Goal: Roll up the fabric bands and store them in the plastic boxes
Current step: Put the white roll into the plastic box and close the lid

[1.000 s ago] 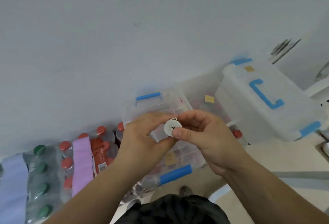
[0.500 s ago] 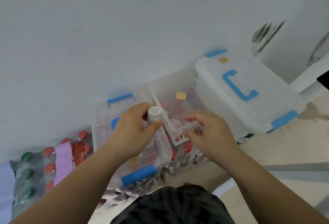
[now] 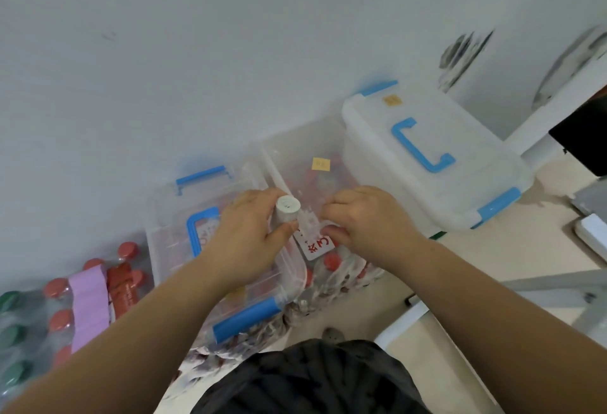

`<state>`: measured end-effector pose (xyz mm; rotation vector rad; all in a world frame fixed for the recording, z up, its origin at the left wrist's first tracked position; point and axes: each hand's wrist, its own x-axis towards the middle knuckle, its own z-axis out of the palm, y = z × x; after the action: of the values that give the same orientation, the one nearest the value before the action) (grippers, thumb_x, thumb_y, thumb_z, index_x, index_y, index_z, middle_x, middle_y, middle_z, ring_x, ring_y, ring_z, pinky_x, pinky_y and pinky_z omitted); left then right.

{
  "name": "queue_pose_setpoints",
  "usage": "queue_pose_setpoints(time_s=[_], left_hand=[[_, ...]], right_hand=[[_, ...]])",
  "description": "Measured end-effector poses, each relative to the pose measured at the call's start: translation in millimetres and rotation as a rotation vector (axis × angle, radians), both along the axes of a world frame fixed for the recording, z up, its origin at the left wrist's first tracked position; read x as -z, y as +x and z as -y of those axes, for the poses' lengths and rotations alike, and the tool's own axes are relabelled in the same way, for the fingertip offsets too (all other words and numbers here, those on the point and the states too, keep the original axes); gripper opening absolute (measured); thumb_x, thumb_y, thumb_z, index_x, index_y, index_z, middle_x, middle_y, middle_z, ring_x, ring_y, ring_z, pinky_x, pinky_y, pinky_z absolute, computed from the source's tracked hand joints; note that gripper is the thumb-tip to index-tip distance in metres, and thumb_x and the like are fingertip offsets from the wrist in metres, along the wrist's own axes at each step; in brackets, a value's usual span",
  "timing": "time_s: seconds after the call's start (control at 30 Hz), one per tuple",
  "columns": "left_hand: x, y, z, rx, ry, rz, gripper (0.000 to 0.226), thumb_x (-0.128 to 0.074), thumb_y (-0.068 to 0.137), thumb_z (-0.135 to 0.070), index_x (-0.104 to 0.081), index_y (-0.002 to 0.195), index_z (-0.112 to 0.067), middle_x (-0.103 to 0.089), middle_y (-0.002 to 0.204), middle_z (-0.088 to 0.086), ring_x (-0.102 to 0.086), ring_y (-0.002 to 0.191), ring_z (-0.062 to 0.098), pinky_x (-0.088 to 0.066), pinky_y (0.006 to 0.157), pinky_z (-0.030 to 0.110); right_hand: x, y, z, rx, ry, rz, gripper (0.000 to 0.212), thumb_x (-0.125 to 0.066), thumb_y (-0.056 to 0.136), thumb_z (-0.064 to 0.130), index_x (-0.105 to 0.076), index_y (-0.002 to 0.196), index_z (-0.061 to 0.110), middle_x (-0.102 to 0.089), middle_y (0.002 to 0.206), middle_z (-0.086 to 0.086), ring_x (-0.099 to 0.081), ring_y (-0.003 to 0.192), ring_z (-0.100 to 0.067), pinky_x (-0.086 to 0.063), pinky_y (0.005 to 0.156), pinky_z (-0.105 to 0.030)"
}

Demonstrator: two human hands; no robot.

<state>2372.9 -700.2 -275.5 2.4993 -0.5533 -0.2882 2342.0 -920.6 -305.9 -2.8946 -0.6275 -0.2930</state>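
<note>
My left hand (image 3: 249,242) holds a white rolled-up fabric band (image 3: 286,211) upright, thumb and fingers closed around it, above a clear plastic box with blue handles (image 3: 170,216). My right hand (image 3: 364,221) grips the front edge of the middle clear box (image 3: 295,150), just above its white label with red writing (image 3: 315,246). That middle box carries a yellow sticker and shows reddish contents. A larger closed box with a blue handle (image 3: 437,164) stands to the right.
Shrink-wrapped bottles with red caps (image 3: 128,249) and green caps (image 3: 13,334) lie at the left, with a lilac band (image 3: 88,305) across them. A pale wall (image 3: 230,52) rises behind the boxes. White furniture (image 3: 538,137) stands at the right on a beige floor.
The hands separated: the left kept the white roll and turned it upright, the right moved onto the middle box's edge. The view dropped lower over the boxes.
</note>
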Motion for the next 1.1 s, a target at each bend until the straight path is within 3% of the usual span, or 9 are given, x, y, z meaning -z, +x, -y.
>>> queue_pose_setpoints(time_s=[0.3, 0.5, 0.57, 0.73, 0.83, 0.97, 1.1], left_hand=[[8.7, -7.6, -3.6, -0.038, -0.086, -0.04, 0.036, -0.057, 0.098, -0.037, -0.048, 0.131, -0.029, -0.056, 0.126, -0.006, -0.049, 0.114, 0.014, -0.044, 0.102, 0.036], [11.1, -8.2, -1.1, -0.046, -0.068, 0.001, 0.037, -0.056, 0.097, -0.038, -0.048, 0.131, -0.027, -0.058, 0.125, -0.003, -0.053, 0.113, 0.018, -0.045, 0.101, 0.044], [11.2, -8.6, -0.3, -0.049, -0.061, 0.008, 0.037, -0.056, 0.097, -0.038, -0.048, 0.131, -0.026, -0.058, 0.127, -0.003, -0.053, 0.115, 0.019, -0.044, 0.102, 0.045], [12.2, -8.9, -0.9, -0.043, -0.07, -0.002, 0.035, -0.057, 0.097, -0.038, -0.048, 0.129, -0.027, -0.058, 0.127, -0.003, -0.053, 0.116, 0.019, -0.043, 0.104, 0.047], [12.9, -8.7, -0.4, -0.051, -0.067, -0.011, 0.037, -0.056, 0.098, -0.039, -0.047, 0.132, -0.028, -0.058, 0.129, -0.004, -0.052, 0.118, 0.019, -0.043, 0.106, 0.047], [12.2, -8.2, -0.7, -0.055, -0.058, -0.023, 0.04, -0.056, 0.098, -0.039, -0.045, 0.134, -0.027, -0.057, 0.133, -0.003, -0.052, 0.121, 0.019, -0.042, 0.107, 0.047], [10.5, -9.4, 0.7, -0.041, -0.043, 0.001, 0.039, -0.056, 0.098, -0.037, -0.045, 0.134, -0.025, -0.057, 0.133, 0.0, -0.052, 0.121, 0.021, -0.041, 0.107, 0.047]], right_hand=[[-9.2, 10.0, 5.6, -0.128, -0.117, -0.063, 0.018, -0.071, 0.089, 0.035, -0.076, 0.103, 0.025, -0.072, 0.092, 0.002, -0.068, 0.072, -0.022, -0.054, 0.054, -0.034], [-21.4, 18.9, 2.6, -0.269, -0.383, -0.097, 0.029, -0.052, 0.095, 0.032, -0.067, 0.115, 0.019, -0.07, 0.099, -0.001, -0.067, 0.08, -0.023, -0.056, 0.065, -0.036], [-23.3, 21.9, 0.2, -0.3, -0.434, -0.098, 0.025, -0.054, 0.093, 0.029, -0.068, 0.109, 0.015, -0.07, 0.095, -0.003, -0.066, 0.076, -0.023, -0.057, 0.064, -0.037], [-21.2, 29.1, 5.5, -0.338, -0.382, -0.037, 0.014, -0.076, 0.073, 0.024, -0.069, 0.073, 0.012, -0.064, 0.063, -0.002, -0.06, 0.051, -0.023, -0.05, 0.045, -0.028], [-20.2, 31.7, 4.7, -0.363, -0.376, -0.035, 0.014, -0.073, 0.074, 0.025, -0.069, 0.072, 0.011, -0.064, 0.063, -0.002, -0.061, 0.052, -0.024, -0.05, 0.046, -0.028], [-22.1, 33.9, 6.7, -0.341, -0.411, -0.093, 0.024, -0.057, 0.087, 0.03, -0.073, 0.092, 0.013, -0.071, 0.081, -0.002, -0.068, 0.072, -0.024, -0.056, 0.062, -0.035], [-18.3, 30.9, 3.6, -0.376, -0.354, 0.017, 0.01, -0.071, 0.076, 0.018, -0.07, 0.077, 0.008, -0.065, 0.065, -0.005, -0.06, 0.053, -0.024, -0.049, 0.047, -0.029]])
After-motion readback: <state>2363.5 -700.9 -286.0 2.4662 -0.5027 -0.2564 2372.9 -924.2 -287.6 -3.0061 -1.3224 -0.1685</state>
